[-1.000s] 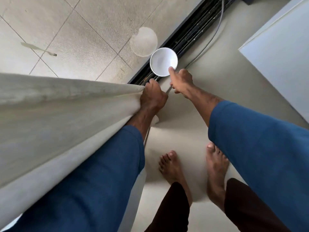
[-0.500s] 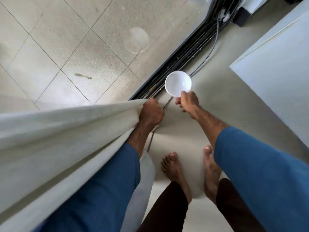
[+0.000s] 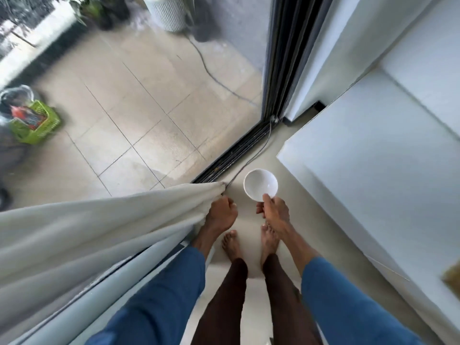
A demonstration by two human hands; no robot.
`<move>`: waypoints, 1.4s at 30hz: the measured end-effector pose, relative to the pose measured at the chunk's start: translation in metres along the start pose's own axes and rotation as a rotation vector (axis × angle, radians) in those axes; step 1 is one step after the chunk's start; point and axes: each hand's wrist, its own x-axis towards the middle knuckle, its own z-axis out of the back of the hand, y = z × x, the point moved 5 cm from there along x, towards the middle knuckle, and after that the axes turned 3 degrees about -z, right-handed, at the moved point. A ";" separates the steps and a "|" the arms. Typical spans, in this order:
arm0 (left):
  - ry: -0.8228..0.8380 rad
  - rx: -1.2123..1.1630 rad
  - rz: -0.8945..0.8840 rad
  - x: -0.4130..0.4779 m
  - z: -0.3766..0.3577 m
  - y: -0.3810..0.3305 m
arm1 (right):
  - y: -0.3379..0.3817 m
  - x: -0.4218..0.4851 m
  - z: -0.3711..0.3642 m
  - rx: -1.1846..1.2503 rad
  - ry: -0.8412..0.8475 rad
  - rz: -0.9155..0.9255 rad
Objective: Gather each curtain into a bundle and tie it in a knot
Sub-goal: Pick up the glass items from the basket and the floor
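A cream curtain (image 3: 94, 235) stretches from the left edge toward the middle, gathered into folds. My left hand (image 3: 221, 214) is closed around its bunched lower end, just inside the black sliding-door track (image 3: 239, 150). My right hand (image 3: 275, 210) pinches the rim of a small white bowl (image 3: 260, 186) and holds it above the floor, a short way right of the curtain end. Both arms wear blue sleeves.
My bare feet (image 3: 249, 242) stand on the pale floor below the hands. A white cabinet (image 3: 373, 170) rises close on the right. A thin cable (image 3: 258, 150) runs along the track. Beyond the glass lie a tiled balcony, a green basket (image 3: 34, 125) and plant pots (image 3: 166, 11).
The view has lifted, so both hands sit lower in frame. My right hand raised the bowl off the door track and drew it toward me. My left hand kept its hold on the curtain.
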 end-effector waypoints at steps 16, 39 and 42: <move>0.151 0.273 -0.301 -0.276 0.032 -0.007 | -0.087 -0.305 0.067 0.126 -0.185 -0.048; 0.591 0.722 -0.635 -0.514 -0.205 0.011 | -0.487 -0.478 0.122 0.786 -0.595 -0.408; 0.625 0.786 -0.657 -0.523 -0.246 0.000 | -0.541 -0.470 0.136 0.883 -0.692 -0.503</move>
